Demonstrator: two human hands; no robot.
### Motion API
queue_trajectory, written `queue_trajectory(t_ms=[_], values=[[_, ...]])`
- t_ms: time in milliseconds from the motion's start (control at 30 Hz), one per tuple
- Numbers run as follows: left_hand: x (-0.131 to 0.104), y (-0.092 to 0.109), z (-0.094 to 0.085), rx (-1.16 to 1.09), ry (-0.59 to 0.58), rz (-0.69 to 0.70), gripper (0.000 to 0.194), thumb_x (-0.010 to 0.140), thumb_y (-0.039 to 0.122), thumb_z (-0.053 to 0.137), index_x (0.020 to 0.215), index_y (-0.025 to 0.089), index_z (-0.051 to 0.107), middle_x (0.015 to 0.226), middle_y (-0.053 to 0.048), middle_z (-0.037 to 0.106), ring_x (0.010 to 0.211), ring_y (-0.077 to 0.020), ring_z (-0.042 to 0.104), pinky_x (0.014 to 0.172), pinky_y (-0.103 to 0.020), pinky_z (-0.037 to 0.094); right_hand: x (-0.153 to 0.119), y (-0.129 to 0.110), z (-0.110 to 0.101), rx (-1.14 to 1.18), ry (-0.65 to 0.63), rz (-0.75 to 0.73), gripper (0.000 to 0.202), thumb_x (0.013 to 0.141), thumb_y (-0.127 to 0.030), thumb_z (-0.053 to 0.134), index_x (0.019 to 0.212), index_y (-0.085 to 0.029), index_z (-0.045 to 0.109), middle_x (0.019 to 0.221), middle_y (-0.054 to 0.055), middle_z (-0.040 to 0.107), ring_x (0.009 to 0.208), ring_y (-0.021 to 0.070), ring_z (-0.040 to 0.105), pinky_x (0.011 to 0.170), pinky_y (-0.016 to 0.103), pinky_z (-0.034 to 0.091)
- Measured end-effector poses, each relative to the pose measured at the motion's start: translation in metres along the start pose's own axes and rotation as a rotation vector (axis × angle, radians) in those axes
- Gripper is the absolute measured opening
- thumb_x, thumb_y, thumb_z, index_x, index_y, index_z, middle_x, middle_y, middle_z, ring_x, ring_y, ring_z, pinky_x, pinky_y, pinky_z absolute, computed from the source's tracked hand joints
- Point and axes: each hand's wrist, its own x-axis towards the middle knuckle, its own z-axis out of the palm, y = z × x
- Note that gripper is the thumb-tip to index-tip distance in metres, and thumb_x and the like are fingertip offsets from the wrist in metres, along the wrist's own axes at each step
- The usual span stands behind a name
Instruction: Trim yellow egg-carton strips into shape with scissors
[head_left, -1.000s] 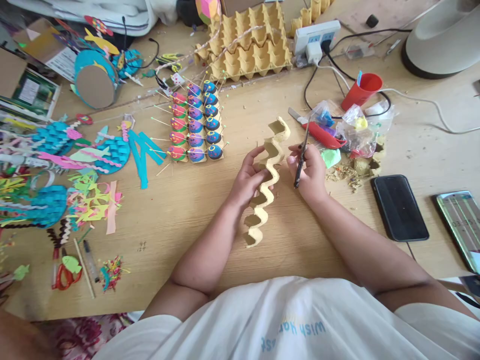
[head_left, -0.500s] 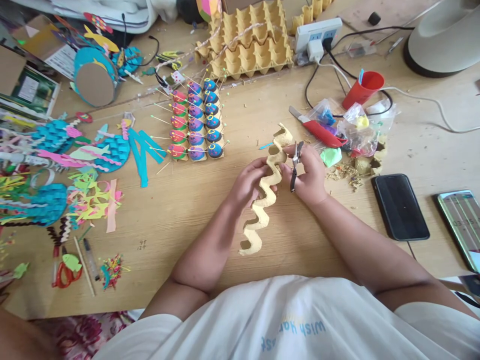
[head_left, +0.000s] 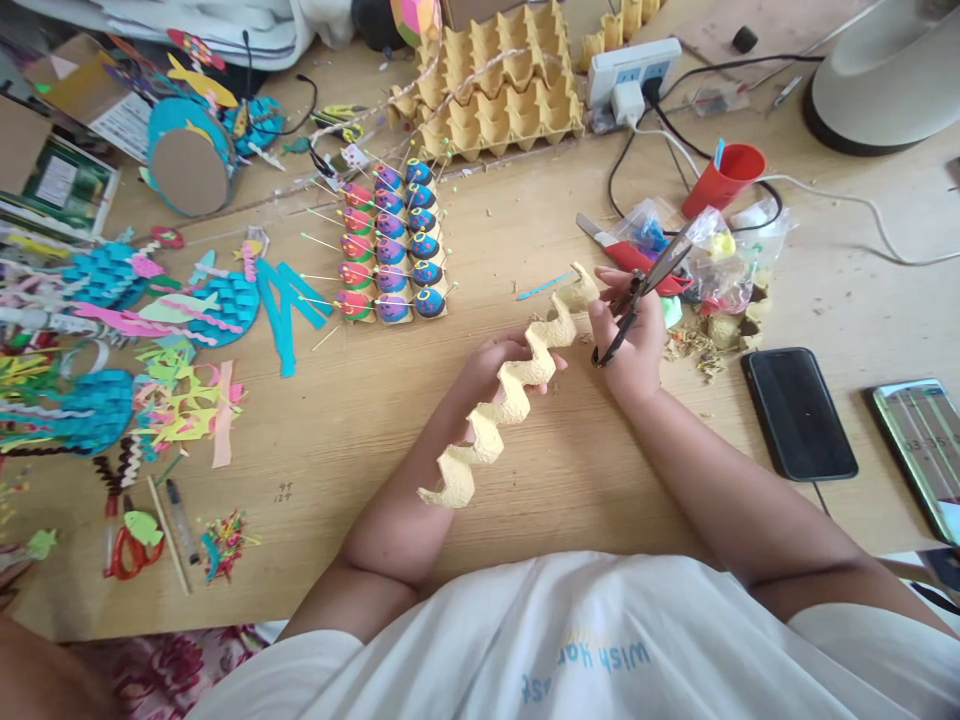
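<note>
A wavy strip cut from a yellow egg carton (head_left: 514,400) slants over the middle of the table, held in my left hand (head_left: 504,362), whose fingers are partly hidden behind it. My right hand (head_left: 634,340) is closed round a pair of black-handled scissors (head_left: 646,285), the blades pointing up and away to the right. The strip's far end lies close to my right thumb; I cannot tell whether they touch. A thin blue paper strip (head_left: 544,286) rests on the table just beyond.
Painted egg-carton caterpillars (head_left: 391,247) with pins stand left of centre. Egg trays (head_left: 502,85) and a power strip (head_left: 634,68) are at the back. On the right are a red-handled knife (head_left: 616,248), a red cup (head_left: 726,180) and a phone (head_left: 800,413). Paper crafts (head_left: 225,305) crowd the left.
The carton strip has swung, its near end shifting left and its outer face turning up. My right hand has moved slightly right and down, and the scissors' blades now point away from the strip.
</note>
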Motion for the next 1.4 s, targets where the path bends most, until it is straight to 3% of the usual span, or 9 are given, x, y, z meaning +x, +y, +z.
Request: queue_trajectory(t_ms=[167,333,567,633,733,833,1033,1233,1400], values=[[-0.001,0.002,0.004,-0.006,-0.069,-0.042,0.022,0.076,0.027,0.077,0.094,0.014,0.075,0.078,-0.008,0.081,0.051,-0.0149,0.068,0.049,-0.024,0.052,0.000,0.009,0.006,0.107,-0.094,0.081,0.063,0.089,-0.073,0.073,0.133,-0.029,0.063,0.124,0.010,0.074,0.115,0.0292,0.072,0.100,0.052,0.062],[0.004,-0.005,-0.004,-0.235,-0.001,0.192,0.036,0.084,0.052,0.076,0.103,0.022,0.073,0.080,-0.005,0.079,0.062,-0.0172,0.072,0.053,-0.026,0.057,0.004,0.009,0.009,0.201,-0.084,0.181,0.067,0.084,-0.077,0.076,0.130,-0.030,0.063,0.124,0.008,0.073,0.121,0.0286,0.071,0.104,0.050,0.062],[0.012,-0.015,0.001,-0.155,0.149,0.372,0.028,0.084,0.046,0.081,0.101,0.024,0.072,0.073,0.001,0.067,0.060,-0.0117,0.061,0.050,-0.023,0.047,0.003,0.007,0.010,0.265,-0.061,0.276,0.060,0.078,-0.076,0.082,0.109,-0.028,0.064,0.098,0.001,0.069,0.089,0.0202,0.070,0.081,0.040,0.064],[0.015,-0.019,0.004,-0.052,0.193,0.418,0.029,0.077,0.039,0.087,0.095,0.023,0.072,0.080,0.001,0.069,0.068,-0.0108,0.064,0.057,-0.021,0.051,0.002,0.012,0.011,0.279,-0.009,0.301,0.059,0.079,-0.076,0.081,0.107,-0.028,0.063,0.090,-0.001,0.062,0.082,0.0180,0.066,0.076,0.038,0.063],[0.019,-0.026,0.007,0.102,0.135,0.541,0.048,0.076,0.044,0.092,0.117,0.028,0.073,0.112,-0.003,0.078,0.111,-0.0181,0.074,0.091,-0.028,0.061,0.001,0.015,0.013,0.304,0.017,0.333,0.058,0.079,-0.077,0.081,0.106,-0.029,0.061,0.087,-0.003,0.056,0.078,0.0162,0.062,0.073,0.037,0.062],[0.023,-0.032,0.006,0.205,0.043,0.646,0.062,0.087,0.057,0.084,0.140,0.031,0.065,0.134,-0.007,0.076,0.141,-0.0277,0.065,0.118,-0.045,0.053,-0.001,0.009,0.015,0.302,-0.036,0.307,0.061,0.075,-0.077,0.084,0.103,-0.029,0.059,0.086,-0.002,0.056,0.079,0.0171,0.062,0.073,0.037,0.062],[0.023,-0.038,0.004,0.194,0.074,0.707,0.057,0.094,0.058,0.077,0.143,0.031,0.064,0.150,-0.009,0.069,0.150,-0.0302,0.059,0.126,-0.049,0.047,-0.004,-0.006,0.015,0.250,-0.213,0.226,0.062,0.074,-0.074,0.087,0.104,-0.030,0.056,0.091,-0.001,0.061,0.078,0.0179,0.060,0.073,0.037,0.058],[0.017,-0.030,0.009,0.068,0.237,0.704,0.064,0.096,0.065,0.071,0.150,0.038,0.051,0.152,-0.008,0.069,0.152,-0.0289,0.058,0.124,-0.051,0.048,-0.006,-0.006,0.011,0.071,-0.319,0.089,0.048,0.085,-0.071,0.078,0.098,-0.028,0.059,0.081,-0.001,0.057,0.075,0.0196,0.054,0.071,0.038,0.049],[0.015,-0.024,0.009,0.063,0.439,0.800,0.065,0.091,0.068,0.074,0.145,0.038,0.051,0.143,-0.006,0.073,0.146,-0.0248,0.063,0.119,-0.043,0.053,-0.004,-0.014,0.005,-0.105,-0.320,0.011,0.038,0.090,-0.062,0.070,0.096,-0.026,0.059,0.093,0.005,0.065,0.084,0.0226,0.059,0.079,0.040,0.048]])
